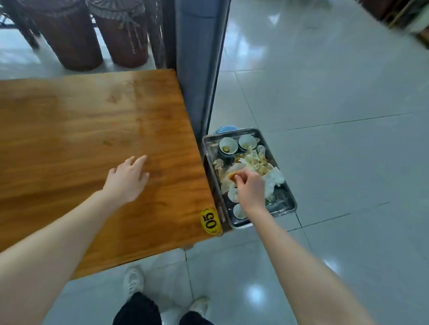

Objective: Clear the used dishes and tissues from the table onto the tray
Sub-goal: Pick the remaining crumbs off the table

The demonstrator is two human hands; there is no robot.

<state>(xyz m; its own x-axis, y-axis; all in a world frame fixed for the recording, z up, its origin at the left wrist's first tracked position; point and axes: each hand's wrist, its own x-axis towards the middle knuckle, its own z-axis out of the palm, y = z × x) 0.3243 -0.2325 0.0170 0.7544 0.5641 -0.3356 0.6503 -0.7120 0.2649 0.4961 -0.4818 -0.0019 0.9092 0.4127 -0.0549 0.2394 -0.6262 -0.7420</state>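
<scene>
A metal tray (288, 201) sits low beside the right end of the wooden table (70, 137). It holds small white bowls (227, 145), crumpled white tissues (274, 178) and food scraps. My right hand (249, 190) is over the tray's middle and pinches a small orange-brown scrap (232, 175) between its fingertips. My left hand (128, 179) hovers flat over the tabletop with its fingers straight and holds nothing.
A yellow oval tag reading 05 (210, 221) marks the table's near right corner. A grey pillar (197, 59) stands at the table's far right corner. Two dark round stools (65, 25) stand behind the table. Glossy tiled floor (349, 146) spreads to the right.
</scene>
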